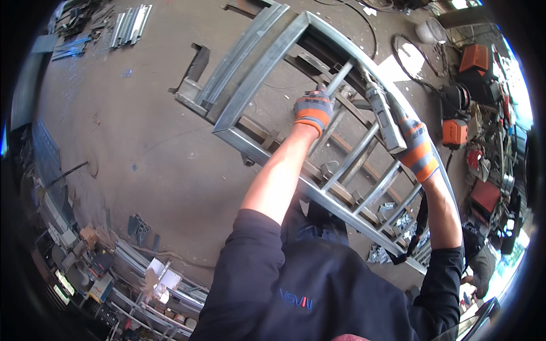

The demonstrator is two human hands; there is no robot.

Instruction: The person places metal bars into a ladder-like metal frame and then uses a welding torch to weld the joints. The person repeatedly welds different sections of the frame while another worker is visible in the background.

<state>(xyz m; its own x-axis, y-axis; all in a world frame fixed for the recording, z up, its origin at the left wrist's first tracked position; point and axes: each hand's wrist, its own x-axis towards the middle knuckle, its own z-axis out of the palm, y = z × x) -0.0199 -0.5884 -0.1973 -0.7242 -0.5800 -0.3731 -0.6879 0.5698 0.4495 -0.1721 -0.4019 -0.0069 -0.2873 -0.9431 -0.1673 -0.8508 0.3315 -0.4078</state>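
Observation:
In front of me lies a welded metal frame (239, 111) of square tubing, ladder-like, with a curved far side and several crossbars. My left hand (314, 108), in a grey and orange work glove, is closed round one of its crossbars (341, 78). Gloved the same way, my right hand (417, 146) grips the near end of a long grey hand tool (385, 118) with a boxy body. This tool narrows toward its far end, which lies close to the frame's curved side. Its exact kind is unclear, and the right fingers are partly hidden.
Metal supports (196, 71) show under the frame. Cables (418, 77), a white bucket (430, 31) and orange-and-black machines (475, 65) stand at the right. Another person (482, 264) is at the lower right. Metal strips (131, 25) lie at the far left; clutter (96, 273) fills the lower left.

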